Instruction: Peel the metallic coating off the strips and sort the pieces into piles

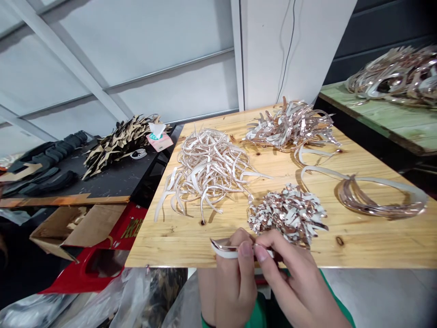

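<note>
Left hand [235,284] and right hand [285,278] closed in pinch on white-backed rose-gold foil strip [225,248], bottom centre, over near edge of pine board [372,246]. Chopped foil heap [287,214] just beyond right hand. Pale curved strips [208,173] centre left; shiny curled strips [292,125] top centre; looped strips [378,196] at right. Green-topped bench [375,114] upper right holds more foil curls [396,77]. Black table [116,182] left, dark-and-tan cut pieces [118,146] on it.
</note>
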